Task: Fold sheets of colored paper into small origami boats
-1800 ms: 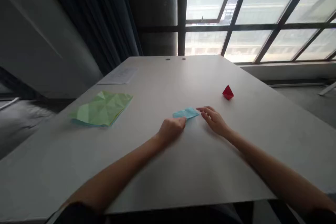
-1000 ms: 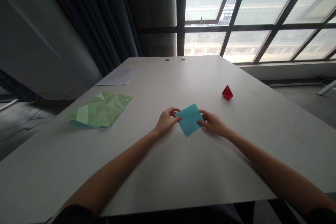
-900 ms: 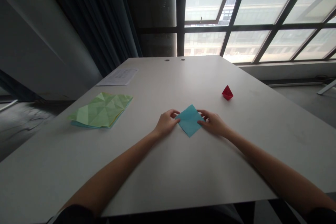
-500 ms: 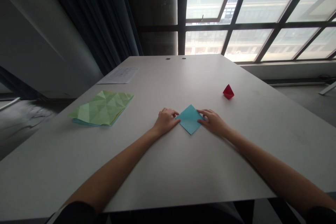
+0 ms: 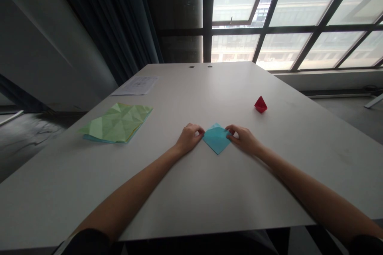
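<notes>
A small blue folded paper (image 5: 216,139) lies as a diamond on the grey table (image 5: 191,191), one corner towards me. My left hand (image 5: 189,138) pinches its left corner with curled fingers. My right hand (image 5: 243,139) pinches its right corner the same way. The paper's far edge looks slightly raised between the two hands.
A stack of creased green and blue sheets (image 5: 117,122) lies at the left. A small red folded paper figure (image 5: 260,104) stands at the right, beyond my right hand. A white printed sheet (image 5: 136,85) lies at the far left. Large windows stand behind the table.
The blue paper was a narrow folded strip, then opened into a diamond and was laid on the table. Both hands came to its side corners, and its far edge has lifted a little.
</notes>
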Demonstrator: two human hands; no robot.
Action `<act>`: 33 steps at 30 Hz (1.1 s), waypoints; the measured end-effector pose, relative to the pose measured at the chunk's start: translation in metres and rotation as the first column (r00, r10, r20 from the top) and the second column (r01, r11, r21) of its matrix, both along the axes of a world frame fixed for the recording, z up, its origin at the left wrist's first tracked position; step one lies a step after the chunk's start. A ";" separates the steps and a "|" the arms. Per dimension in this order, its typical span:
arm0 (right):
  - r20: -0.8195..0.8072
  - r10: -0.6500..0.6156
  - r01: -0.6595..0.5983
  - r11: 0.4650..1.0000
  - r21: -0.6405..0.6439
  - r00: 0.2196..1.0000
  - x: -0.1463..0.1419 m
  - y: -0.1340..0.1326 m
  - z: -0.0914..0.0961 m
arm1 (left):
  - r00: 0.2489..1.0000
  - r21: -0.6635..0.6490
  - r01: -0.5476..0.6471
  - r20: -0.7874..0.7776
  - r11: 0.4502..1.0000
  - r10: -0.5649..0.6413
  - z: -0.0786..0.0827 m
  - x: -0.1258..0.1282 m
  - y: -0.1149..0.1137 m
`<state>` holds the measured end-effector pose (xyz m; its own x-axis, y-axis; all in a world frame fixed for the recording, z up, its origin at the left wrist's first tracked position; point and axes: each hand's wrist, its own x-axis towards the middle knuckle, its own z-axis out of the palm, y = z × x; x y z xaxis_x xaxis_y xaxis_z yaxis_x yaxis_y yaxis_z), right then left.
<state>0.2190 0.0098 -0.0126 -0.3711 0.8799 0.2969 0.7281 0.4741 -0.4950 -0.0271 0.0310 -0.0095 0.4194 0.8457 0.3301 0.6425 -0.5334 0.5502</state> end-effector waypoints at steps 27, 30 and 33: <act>0.098 0.293 -0.300 0.952 0.061 0.951 0.017 0.007 0.004 | 0.921 0.139 0.307 -0.294 0.942 -0.256 0.004 -0.011 0.004; 0.150 0.312 -0.326 0.942 0.080 0.938 0.018 0.007 0.004 | 0.905 0.152 0.327 -0.334 0.933 -0.262 0.005 -0.011 0.004; 0.190 0.333 -0.355 0.930 0.095 0.924 0.016 0.006 0.006 | 0.895 0.162 0.335 -0.364 0.928 -0.259 0.005 -0.013 0.005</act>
